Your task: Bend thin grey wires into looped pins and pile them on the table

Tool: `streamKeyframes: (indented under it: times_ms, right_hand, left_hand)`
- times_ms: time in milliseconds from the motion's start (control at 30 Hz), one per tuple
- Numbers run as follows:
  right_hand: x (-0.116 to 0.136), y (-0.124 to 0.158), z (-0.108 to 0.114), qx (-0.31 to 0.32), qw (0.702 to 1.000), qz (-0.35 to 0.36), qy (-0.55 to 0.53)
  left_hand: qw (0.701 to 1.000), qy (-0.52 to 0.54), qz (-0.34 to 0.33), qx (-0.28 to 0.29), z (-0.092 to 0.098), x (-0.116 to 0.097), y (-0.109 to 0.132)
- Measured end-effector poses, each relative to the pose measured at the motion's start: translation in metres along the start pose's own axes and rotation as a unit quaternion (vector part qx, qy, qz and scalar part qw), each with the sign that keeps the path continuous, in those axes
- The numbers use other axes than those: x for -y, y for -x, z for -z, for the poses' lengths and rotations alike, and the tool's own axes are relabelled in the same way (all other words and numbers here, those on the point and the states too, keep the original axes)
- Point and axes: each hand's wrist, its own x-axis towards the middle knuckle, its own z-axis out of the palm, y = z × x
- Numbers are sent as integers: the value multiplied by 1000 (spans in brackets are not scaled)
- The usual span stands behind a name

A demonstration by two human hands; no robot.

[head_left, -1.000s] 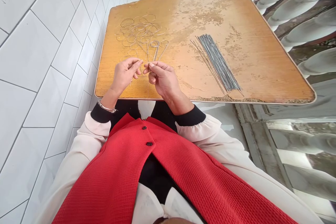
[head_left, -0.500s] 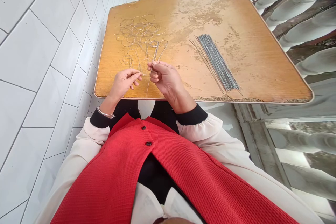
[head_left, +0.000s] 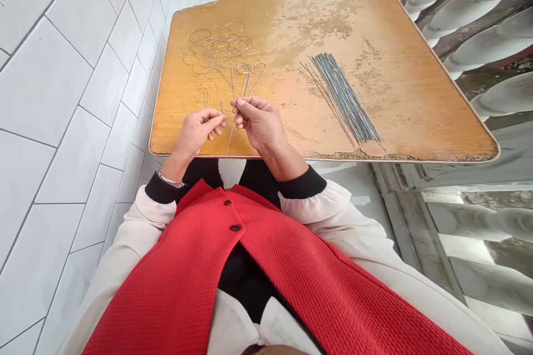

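Observation:
Over the table's near edge, my right hand point(head_left: 260, 122) is closed in a pinch on a thin metal wire point(head_left: 230, 136), whose end hangs down toward me. Just to its left, my left hand point(head_left: 202, 127) pinches the same wire, as far as I can tell; the exact spot is hidden by the fingers. Beyond both hands lies a loose tangle of bent, looped wires point(head_left: 222, 50). A few looped wires point(head_left: 245, 75) stretch right behind my right fingertips. Farther right rests a bundle of straight grey wires point(head_left: 345, 97), with several single ones beside it.
The worn wooden table point(head_left: 416, 77) has peeling veneer and a chipped front edge. A white tiled wall point(head_left: 62, 94) runs close along the left. White balusters point(head_left: 478, 16) stand beyond the table's right side.
My right hand has shifted slightly left toward my left hand, and the hanging wire end has swung a little left. The wires on the table look unchanged.

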Motion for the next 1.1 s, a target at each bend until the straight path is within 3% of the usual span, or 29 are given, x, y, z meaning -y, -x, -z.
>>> streamKeyframes:
  times_ms: [267,967,1100]
  right_hand:
    - [-1,1,8,3,1000,8,17]
    - [-7,15,10,10,999,-36,14]
    - [-8,17,10,27,999,-39,-21]
  left_hand:
    - [999,13,25,-16,-1,3,3]
    - [994,108,16,-14,-3,17,5]
    - [989,140,9,-53,-8,17,5]
